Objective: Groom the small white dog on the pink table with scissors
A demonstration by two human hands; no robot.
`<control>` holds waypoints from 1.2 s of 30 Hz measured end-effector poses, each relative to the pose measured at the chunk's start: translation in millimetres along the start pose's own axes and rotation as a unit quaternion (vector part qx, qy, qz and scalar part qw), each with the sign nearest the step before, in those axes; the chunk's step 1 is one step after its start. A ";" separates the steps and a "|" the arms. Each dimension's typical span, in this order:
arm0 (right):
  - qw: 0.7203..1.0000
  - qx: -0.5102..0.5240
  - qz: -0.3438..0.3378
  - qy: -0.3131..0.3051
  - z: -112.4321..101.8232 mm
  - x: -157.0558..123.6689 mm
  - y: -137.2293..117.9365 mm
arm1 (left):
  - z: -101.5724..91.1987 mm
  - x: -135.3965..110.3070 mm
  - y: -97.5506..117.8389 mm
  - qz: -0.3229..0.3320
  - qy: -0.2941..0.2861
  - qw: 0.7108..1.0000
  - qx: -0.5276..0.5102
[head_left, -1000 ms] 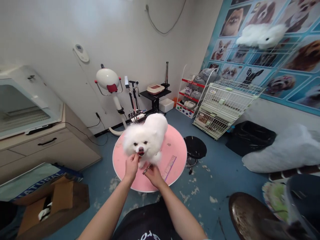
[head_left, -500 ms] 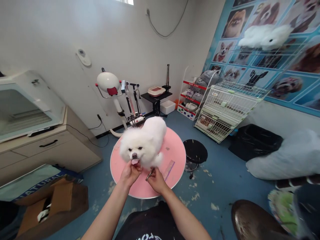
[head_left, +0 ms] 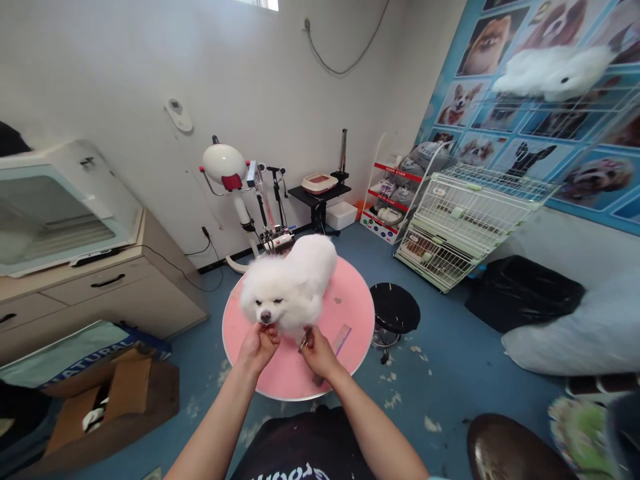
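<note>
A fluffy white dog (head_left: 280,293) stands on a round pink table (head_left: 353,300), its head toward me and its mouth closed. Under its chin, my left hand (head_left: 257,347) is closed with bent fingers on the chin fur. My right hand (head_left: 317,353) grips a pair of scissors (head_left: 303,343) close to the dog's chest and front leg. Most of the scissors is hidden by my fingers and the fur. A comb with a purple edge (head_left: 343,339) lies on the table just right of my right hand.
A black round stool (head_left: 395,308) stands right of the table. Behind are a white dryer on a stand (head_left: 224,167), a small black table (head_left: 320,195) and wire cages (head_left: 463,213). An open cardboard box (head_left: 130,390) sits at lower left, below a drawer cabinet (head_left: 150,287).
The dog's tongue, out before, no longer shows, and its head has dipped slightly. My right hand has turned the scissors and shifted a little. The whole view has swung slightly left.
</note>
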State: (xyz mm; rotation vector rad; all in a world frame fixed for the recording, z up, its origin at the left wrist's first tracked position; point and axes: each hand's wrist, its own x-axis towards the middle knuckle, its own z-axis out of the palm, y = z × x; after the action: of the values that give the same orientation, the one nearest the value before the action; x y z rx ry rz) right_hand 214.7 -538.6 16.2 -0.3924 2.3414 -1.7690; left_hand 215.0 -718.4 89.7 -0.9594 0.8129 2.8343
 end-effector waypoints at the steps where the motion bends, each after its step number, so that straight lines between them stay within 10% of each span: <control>1: 1.000 0.000 -0.003 -0.008 -1.4 -0.6 0.6 | -1.7 0.5 0.1 -0.001 0.003 1.000 0.001; 22: 0.991 -0.072 -0.057 -0.099 -38.2 36.7 -14.9 | 19.7 1.3 28.1 0.022 0.002 1.000 -0.008; 36: 1.000 0.011 0.003 -0.022 -17.5 41.3 11.2 | 42.2 5.9 30.4 0.030 0.012 0.999 0.001</control>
State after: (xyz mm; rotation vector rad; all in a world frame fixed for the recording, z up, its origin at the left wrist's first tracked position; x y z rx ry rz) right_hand 169.1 -532.8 10.9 -0.4157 2.2889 -1.7637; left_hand 180.8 -724.6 128.8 -0.9868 0.8612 2.8778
